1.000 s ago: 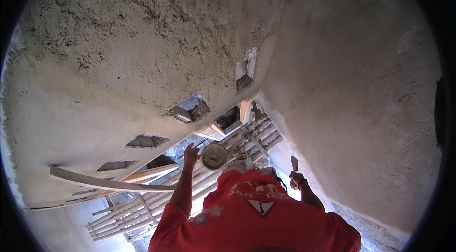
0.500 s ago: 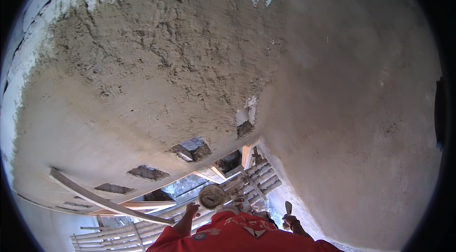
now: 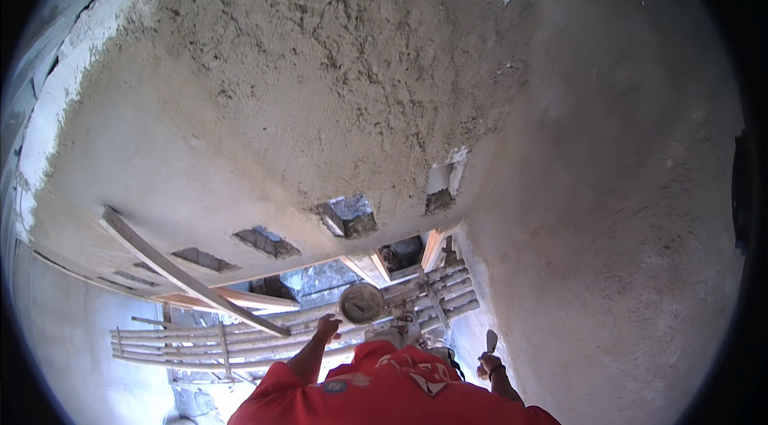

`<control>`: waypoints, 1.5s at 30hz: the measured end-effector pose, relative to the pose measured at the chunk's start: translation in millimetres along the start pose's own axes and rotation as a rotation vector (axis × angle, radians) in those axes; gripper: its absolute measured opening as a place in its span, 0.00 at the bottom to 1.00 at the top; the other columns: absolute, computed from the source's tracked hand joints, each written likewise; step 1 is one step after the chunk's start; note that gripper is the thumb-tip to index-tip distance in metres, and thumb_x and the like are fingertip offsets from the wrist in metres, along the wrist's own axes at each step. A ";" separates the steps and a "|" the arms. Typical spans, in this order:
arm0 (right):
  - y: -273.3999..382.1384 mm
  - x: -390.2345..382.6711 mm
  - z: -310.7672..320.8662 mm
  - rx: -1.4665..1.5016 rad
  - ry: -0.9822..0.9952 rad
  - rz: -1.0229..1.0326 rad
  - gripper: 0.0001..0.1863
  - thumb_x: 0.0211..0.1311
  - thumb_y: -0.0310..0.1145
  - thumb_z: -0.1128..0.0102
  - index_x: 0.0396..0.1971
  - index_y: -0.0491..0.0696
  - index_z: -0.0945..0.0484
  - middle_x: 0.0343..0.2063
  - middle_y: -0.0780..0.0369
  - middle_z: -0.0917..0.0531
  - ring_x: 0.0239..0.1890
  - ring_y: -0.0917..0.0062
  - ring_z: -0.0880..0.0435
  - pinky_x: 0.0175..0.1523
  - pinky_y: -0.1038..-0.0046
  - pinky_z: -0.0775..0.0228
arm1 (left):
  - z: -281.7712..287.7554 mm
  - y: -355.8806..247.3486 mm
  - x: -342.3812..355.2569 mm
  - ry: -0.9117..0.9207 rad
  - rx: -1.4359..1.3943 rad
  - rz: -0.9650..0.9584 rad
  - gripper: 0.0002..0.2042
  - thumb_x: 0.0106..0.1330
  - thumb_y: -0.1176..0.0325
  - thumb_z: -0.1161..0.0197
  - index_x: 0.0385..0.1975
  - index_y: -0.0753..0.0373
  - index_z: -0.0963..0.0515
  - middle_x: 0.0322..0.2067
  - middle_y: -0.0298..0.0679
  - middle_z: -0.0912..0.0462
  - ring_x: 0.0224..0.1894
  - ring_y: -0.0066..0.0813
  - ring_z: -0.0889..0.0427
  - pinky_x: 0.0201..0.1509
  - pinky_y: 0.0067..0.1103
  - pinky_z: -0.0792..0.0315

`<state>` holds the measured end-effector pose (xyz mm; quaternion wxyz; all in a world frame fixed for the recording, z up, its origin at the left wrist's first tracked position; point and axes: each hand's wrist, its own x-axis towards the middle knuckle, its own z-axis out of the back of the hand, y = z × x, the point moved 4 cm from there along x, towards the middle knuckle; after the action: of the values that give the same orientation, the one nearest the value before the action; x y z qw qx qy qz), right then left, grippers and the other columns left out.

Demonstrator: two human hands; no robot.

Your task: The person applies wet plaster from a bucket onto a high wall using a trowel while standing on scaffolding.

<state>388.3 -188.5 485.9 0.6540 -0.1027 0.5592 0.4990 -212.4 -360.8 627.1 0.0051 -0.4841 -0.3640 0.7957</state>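
Observation:
My right hand [image 3: 487,366] is closed round the handle of a small trowel [image 3: 491,340], its blade pointing up beside the right-hand wall. My left hand [image 3: 327,327] holds nothing; its fingers are loosely bent and apart. Just to the right of it is a round bucket [image 3: 361,302] with grey-brown mortar inside, apart from the fingers. In front of me the plastered wall [image 3: 320,81] carries rough, wet-looking mortar in its upper part and a smoother coat lower down.
A long wooden straightedge [image 3: 184,274] leans against the wall at left. Rectangular holes [image 3: 266,242] run along the wall's lower part, above wooden frames [image 3: 364,269]. Scaffold poles [image 3: 184,337] lie below me. A smooth wall [image 3: 608,185] rises at right.
The view has turned a little left, so the wall and its holes sit farther right. My left hand is slightly higher in view; the trowel stays in my right hand.

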 end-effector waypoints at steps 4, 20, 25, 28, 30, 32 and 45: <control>68.4 -49.7 3.5 0.129 0.072 -0.075 0.13 0.61 0.40 0.50 0.22 0.47 0.29 0.10 0.61 0.29 0.08 0.71 0.29 0.15 0.66 0.35 | 21.8 41.0 1.8 -0.057 -0.014 -0.029 0.25 0.55 0.75 0.41 0.56 0.65 0.33 0.44 0.51 0.24 0.38 0.47 0.21 0.28 0.37 0.19; 16.9 -121.0 -10.3 0.303 0.135 -0.367 0.11 0.62 0.41 0.45 0.37 0.51 0.28 0.16 0.63 0.27 0.12 0.76 0.28 0.15 0.69 0.34 | -43.8 166.8 -9.5 0.060 0.013 0.309 0.23 0.55 0.72 0.39 0.54 0.60 0.29 0.17 0.38 0.25 0.10 0.23 0.32 0.11 0.22 0.39; 3.0 -121.5 -23.5 0.345 0.094 -0.455 0.11 0.59 0.33 0.43 0.41 0.52 0.29 0.17 0.62 0.26 0.12 0.75 0.27 0.14 0.69 0.33 | -77.4 187.4 81.6 0.001 0.170 0.217 0.24 0.53 0.67 0.37 0.52 0.61 0.27 0.19 0.40 0.23 0.10 0.23 0.31 0.12 0.23 0.37; 7.3 -113.8 -47.1 0.302 0.105 -0.469 0.12 0.63 0.37 0.44 0.45 0.52 0.28 0.15 0.66 0.27 0.11 0.82 0.29 0.14 0.76 0.37 | -63.0 249.4 161.6 -0.085 0.440 0.038 0.26 0.53 0.68 0.37 0.55 0.63 0.31 0.29 0.43 0.24 0.27 0.32 0.27 0.29 0.26 0.32; -14.0 -101.5 -68.7 0.351 0.143 -0.536 0.12 0.63 0.37 0.45 0.44 0.51 0.28 0.16 0.66 0.27 0.11 0.82 0.29 0.14 0.77 0.36 | -41.5 284.6 208.4 -0.155 0.458 0.052 0.29 0.54 0.71 0.37 0.59 0.62 0.35 0.18 0.36 0.27 0.13 0.21 0.33 0.13 0.22 0.38; -33.4 -102.7 -90.4 0.314 0.164 -0.603 0.11 0.64 0.41 0.45 0.40 0.50 0.27 0.16 0.67 0.27 0.13 0.83 0.29 0.15 0.78 0.36 | -40.5 286.4 265.2 -0.224 0.540 0.129 0.30 0.54 0.69 0.37 0.60 0.61 0.35 0.22 0.40 0.24 0.17 0.23 0.28 0.16 0.23 0.34; -115.7 -61.0 -141.0 0.431 0.224 -0.740 0.10 0.66 0.33 0.52 0.45 0.49 0.28 0.21 0.66 0.24 0.19 0.83 0.25 0.20 0.78 0.32 | -24.5 298.8 449.7 -0.539 -0.273 0.440 0.19 0.53 0.63 0.33 0.43 0.61 0.30 0.33 0.41 0.25 0.21 0.31 0.29 0.20 0.22 0.38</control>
<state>395.9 -374.6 437.9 0.7305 -0.2107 0.6434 0.0892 -329.5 -404.1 101.3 -0.3263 -0.3201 -0.3422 0.8209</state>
